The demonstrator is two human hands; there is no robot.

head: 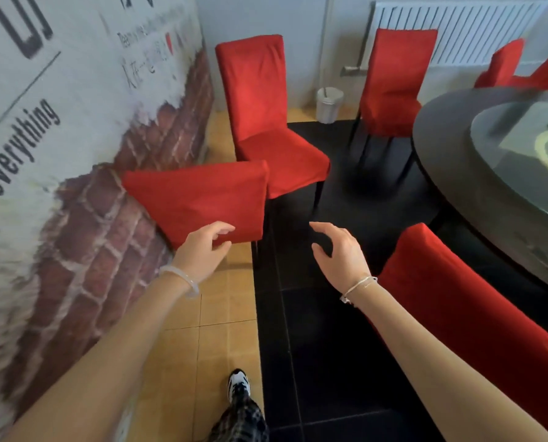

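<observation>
Both my arms reach forward over the floor. My left hand (204,247) hovers with loosely curled fingers just in front of the near corner of a red-covered chair (199,199) that stands against the brick-print wall; whether it touches the fabric I cannot tell. Out over the black floor tiles, my right hand (339,250) hangs empty, fingers spread and relaxed. Each wrist carries a bracelet.
Another red chair (266,122) stands just behind the first. A third (393,81) is at the round dark table (441,148), and one more (457,301) is close at my right. A white bin (329,104) sits by the back wall. My shoe (239,382) is on the tan tiles.
</observation>
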